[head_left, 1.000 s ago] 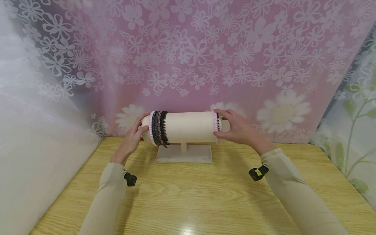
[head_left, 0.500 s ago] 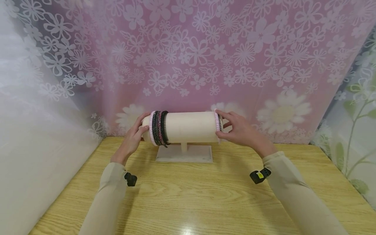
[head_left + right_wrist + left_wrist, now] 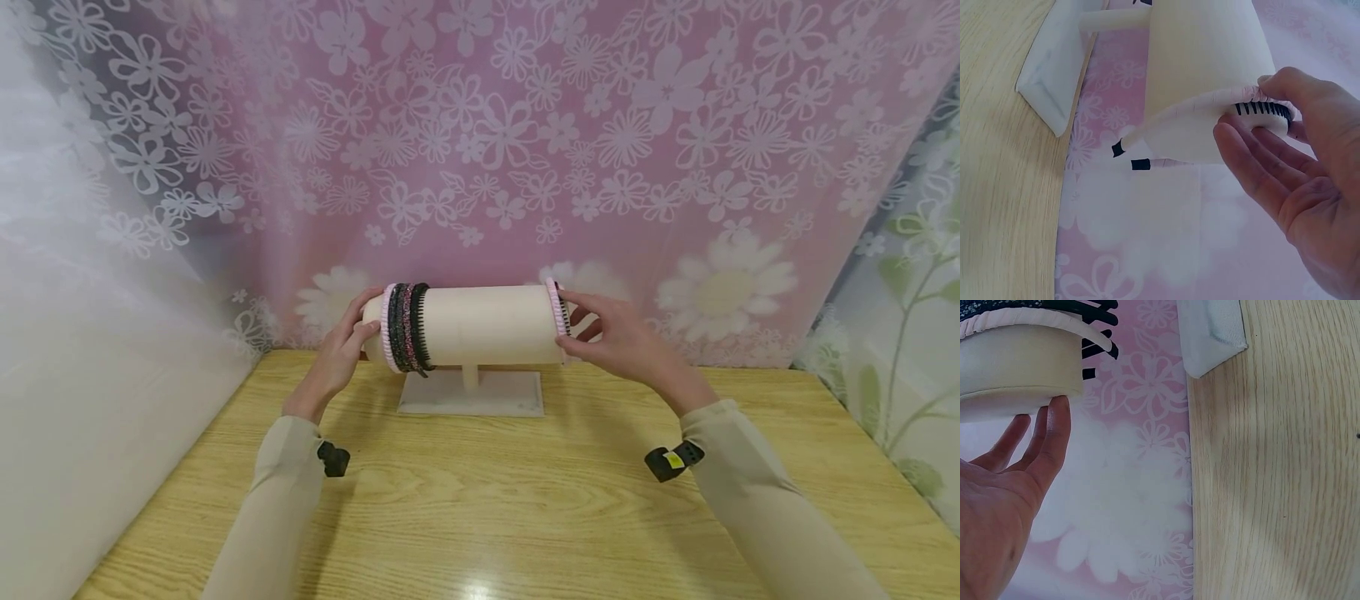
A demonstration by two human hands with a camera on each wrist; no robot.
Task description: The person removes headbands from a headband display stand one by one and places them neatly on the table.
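A cream roll-shaped headband stand [image 3: 487, 325] lies level on a short post over a flat whitish base [image 3: 510, 393]. My left hand [image 3: 333, 358] holds its left end, thumb in front; in the left wrist view the fingers [image 3: 1057, 434] touch the end. Next to that hand sit a pink headband [image 3: 388, 329] and several dark ones, among them a glittery pinkish headband [image 3: 408, 329] and a black toothed headband [image 3: 421, 329]. At the right end, my right hand [image 3: 630, 340] pinches another pink headband [image 3: 1210, 100] with black inner teeth, its black-tipped ends hanging below the roll.
The stand is near the back edge of a wood-grain table [image 3: 480, 483]. A pink flowered curtain [image 3: 480, 167] hangs right behind it. Pale cloth [image 3: 97, 333] borders the left side, and a leafy panel [image 3: 907, 333] the right.
My right hand has shifted slightly rightward with the pink headband, which has slid toward the roll's right end and now tilts a little. The left hand stays in place.
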